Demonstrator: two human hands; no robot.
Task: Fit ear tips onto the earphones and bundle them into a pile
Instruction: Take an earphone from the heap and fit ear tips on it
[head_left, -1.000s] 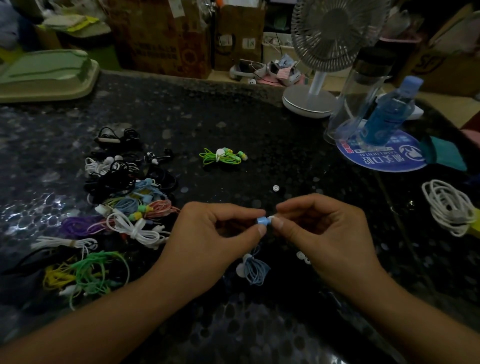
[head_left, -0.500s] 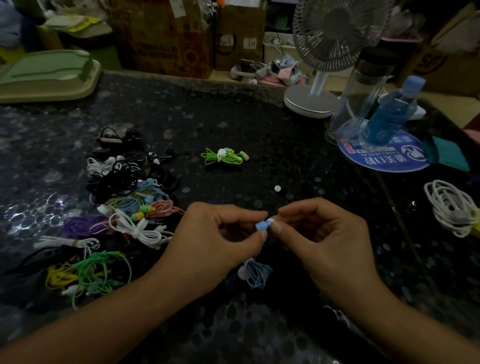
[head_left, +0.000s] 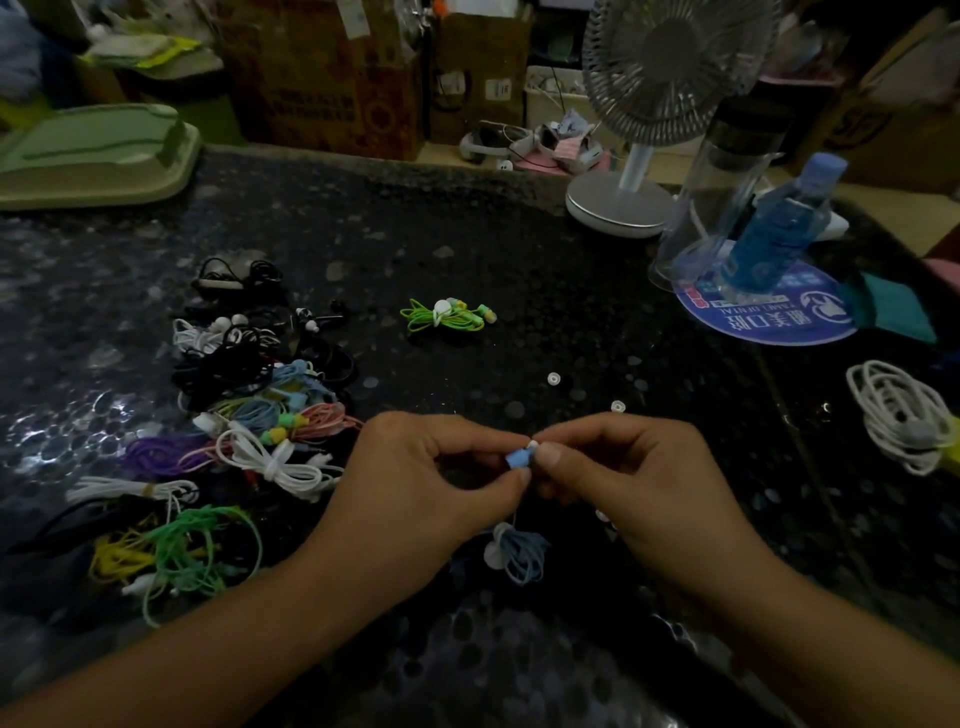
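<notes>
While the left hand (head_left: 415, 483) pinches the blue earbud (head_left: 518, 459), its open end points right. Right hand (head_left: 639, 478) pinches the white tip (head_left: 533, 445) against it, so push leftward.

Earphone pile (head_left: 244, 415) left of hands; fan (head_left: 649, 104) behind.

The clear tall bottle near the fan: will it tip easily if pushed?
Probably yes: the clear tall bottle is narrow for its height and looks empty, so likely light. Its base seems to rest partly on the blue round pad, perhaps unevenly.
</notes>
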